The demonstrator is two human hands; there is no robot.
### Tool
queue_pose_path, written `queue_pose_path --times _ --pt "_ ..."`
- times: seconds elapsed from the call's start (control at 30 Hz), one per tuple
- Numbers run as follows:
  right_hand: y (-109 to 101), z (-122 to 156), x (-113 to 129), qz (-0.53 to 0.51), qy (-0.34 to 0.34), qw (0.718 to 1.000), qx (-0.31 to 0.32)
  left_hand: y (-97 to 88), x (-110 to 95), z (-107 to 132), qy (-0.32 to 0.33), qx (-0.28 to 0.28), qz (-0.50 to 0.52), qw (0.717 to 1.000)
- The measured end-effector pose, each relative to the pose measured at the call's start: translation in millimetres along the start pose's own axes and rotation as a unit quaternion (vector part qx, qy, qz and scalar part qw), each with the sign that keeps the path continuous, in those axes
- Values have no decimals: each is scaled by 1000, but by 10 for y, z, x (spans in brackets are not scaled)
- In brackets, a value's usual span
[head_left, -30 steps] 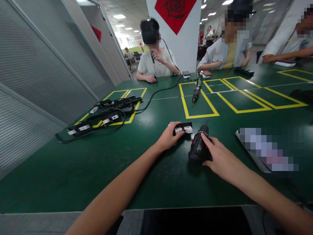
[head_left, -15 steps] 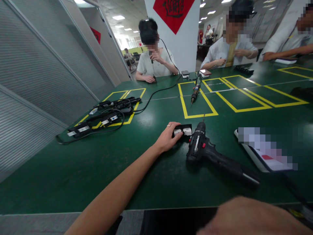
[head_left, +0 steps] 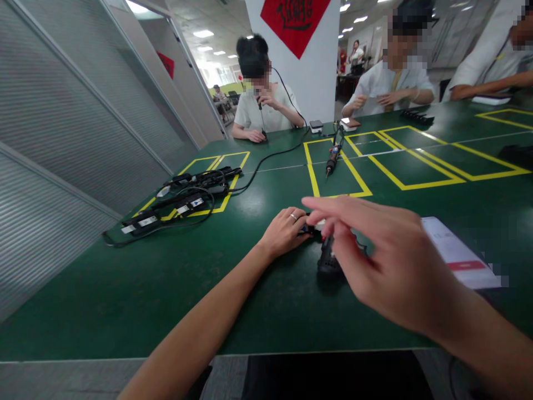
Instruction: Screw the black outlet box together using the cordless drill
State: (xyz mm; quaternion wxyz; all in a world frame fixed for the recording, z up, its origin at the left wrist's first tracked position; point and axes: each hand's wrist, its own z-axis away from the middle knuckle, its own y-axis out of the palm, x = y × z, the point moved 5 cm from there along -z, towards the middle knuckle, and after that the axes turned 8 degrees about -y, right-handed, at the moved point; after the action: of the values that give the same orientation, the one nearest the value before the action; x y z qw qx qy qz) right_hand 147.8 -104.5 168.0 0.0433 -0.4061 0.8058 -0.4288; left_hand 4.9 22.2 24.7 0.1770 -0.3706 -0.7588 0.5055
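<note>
My left hand [head_left: 285, 233], with a ring on one finger, rests on the table, its fingers curled around a small black box with white parts [head_left: 320, 225]. Most of that box is covered by my fingers. My right hand [head_left: 381, 258] is in the air just to the right, index finger stretched out and thumb apart, and nothing shows in it. Beneath it lies a black cordless drill [head_left: 330, 262], largely hidden by the hand. Beyond my right wrist a phone [head_left: 452, 244] with a lit screen lies on the table.
On the green table [head_left: 137, 300], black cabled devices [head_left: 191, 191] lie at left. An electric screwdriver [head_left: 332, 161] rests within yellow tape outlines. Across the table sit a person [head_left: 266, 105] holding a tool, another person [head_left: 387, 94], and a third at far right.
My right hand has come up from the lower right edge to over the drill, beside the box. The left hand's fingers now cover more of the box.
</note>
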Motion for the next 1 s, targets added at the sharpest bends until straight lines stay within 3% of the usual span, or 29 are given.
queue_pose_path --times 0.1,0.27,0.4,0.57,0.67,0.73,0.9,1.0 --pt "400 -210 -379 110 72 988 81 25 -29 -11 19 -8 -35 999" --pt "988 -199 -705 187 129 967 115 46 -86 -6 44 -18 -81 996" --pt "1206 -69 -778 219 148 957 120 48 -108 32 28 9 -51 998" --pt "1277 46 -829 230 144 956 114 -188 -70 45 -18 -32 -6 999" --pt "1276 63 -840 231 137 957 108 -397 191 54 -103 -34 -2 994" --pt "1280 64 -843 229 132 959 106 -481 459 120 -159 5 6 987" --pt "1302 61 -847 222 128 961 104 -496 1028 483 -181 152 -64 969" --pt "1308 62 -850 222 132 961 103 -513 1192 664 -188 189 -57 962"
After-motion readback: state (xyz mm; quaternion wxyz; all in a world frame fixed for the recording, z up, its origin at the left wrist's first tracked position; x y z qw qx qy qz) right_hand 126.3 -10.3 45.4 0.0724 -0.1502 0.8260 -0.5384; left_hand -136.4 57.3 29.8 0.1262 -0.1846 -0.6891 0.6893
